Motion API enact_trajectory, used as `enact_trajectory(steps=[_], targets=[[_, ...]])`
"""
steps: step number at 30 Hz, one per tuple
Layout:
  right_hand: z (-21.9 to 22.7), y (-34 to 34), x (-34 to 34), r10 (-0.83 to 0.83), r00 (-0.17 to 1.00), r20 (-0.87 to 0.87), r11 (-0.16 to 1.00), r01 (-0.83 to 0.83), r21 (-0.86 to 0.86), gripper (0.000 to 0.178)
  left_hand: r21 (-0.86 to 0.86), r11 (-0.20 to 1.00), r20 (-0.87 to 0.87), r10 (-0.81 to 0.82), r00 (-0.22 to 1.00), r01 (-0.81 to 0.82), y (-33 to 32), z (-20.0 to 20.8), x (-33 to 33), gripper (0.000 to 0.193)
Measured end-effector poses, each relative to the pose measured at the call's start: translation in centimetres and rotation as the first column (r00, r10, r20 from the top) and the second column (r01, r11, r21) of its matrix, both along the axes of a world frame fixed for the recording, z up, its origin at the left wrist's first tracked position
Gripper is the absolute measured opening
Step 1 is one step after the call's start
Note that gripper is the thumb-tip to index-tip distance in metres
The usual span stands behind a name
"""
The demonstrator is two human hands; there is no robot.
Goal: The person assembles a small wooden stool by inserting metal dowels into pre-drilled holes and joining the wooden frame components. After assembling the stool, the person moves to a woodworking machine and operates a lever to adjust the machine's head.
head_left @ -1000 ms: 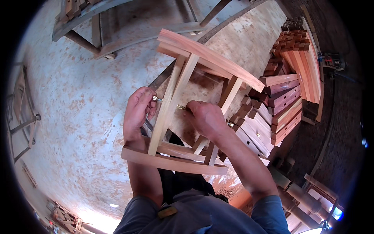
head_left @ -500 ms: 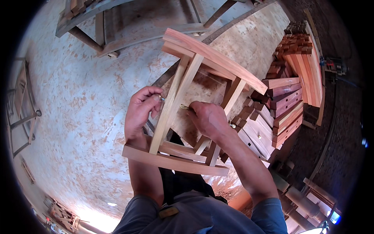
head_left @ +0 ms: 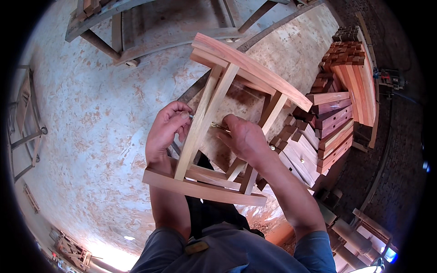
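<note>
A wooden frame (head_left: 230,198) of light and reddish bars, perhaps part of a chair, stands tilted in front of me. My left hand (head_left: 168,125) is beside its left bar (head_left: 198,129), thumb and fingertips pinching a small silvery bolt-like piece (head_left: 191,116) against the bar's outer side. Inside the frame, my right hand (head_left: 244,136) is closed on a small brass-coloured metal piece (head_left: 215,124), its tip pointing at the same bar. The fingers hide the rest of that piece, so its exact kind cannot be told.
Stacked wooden parts (head_left: 334,123) with slots stand close on the right, beside a taller pile of reddish boards (head_left: 357,86). Another small brass-coloured fitting (head_left: 272,147) shows near my right forearm. A wooden bench (head_left: 182,40) is at the back, a metal-legged stand (head_left: 27,132) far left.
My left fingertips have rolled slightly over the silvery piece, so less of it shows. The right hand has shifted only a little, and the frame stays put.
</note>
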State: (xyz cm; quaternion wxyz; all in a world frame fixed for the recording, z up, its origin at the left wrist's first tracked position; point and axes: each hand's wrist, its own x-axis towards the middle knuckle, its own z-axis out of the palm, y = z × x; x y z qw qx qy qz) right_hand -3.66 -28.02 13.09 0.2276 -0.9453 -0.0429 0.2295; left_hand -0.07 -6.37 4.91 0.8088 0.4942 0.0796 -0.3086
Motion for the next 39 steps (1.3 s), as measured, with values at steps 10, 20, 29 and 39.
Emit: enact_trajectory(steps=[10, 20, 29, 39], targets=[[-0.4, -0.2, -0.1, 0.022, 1.000, 0.013, 1.000, -0.022, -0.002, 0.018, -0.019, 1.000, 0.056, -0.021, 0.998, 0.022, 0.3, -1.0, -0.1, 0.012], [-0.4, -0.1, 0.2, 0.051, 0.995, -0.085, 0.998, -0.053, -0.031, 0.018, -0.023, 1.000, 0.049, -0.007, 0.999, 0.008, 0.3, -0.9, -0.2, 0.012], [-0.4, -0.5, 0.2, 0.062, 0.996, -0.071, 0.998, -0.060, 0.026, 0.018, -0.015, 1.000, 0.058, 0.003, 0.998, -0.002, 0.1, -0.8, -0.2, 0.011], [-0.4, 0.1, 0.1, 0.035, 0.998, -0.056, 0.999, -0.036, -0.015, 0.019, -0.033, 0.999, 0.070, 0.000, 0.998, 0.003, 0.2, -1.2, -0.3, 0.009]])
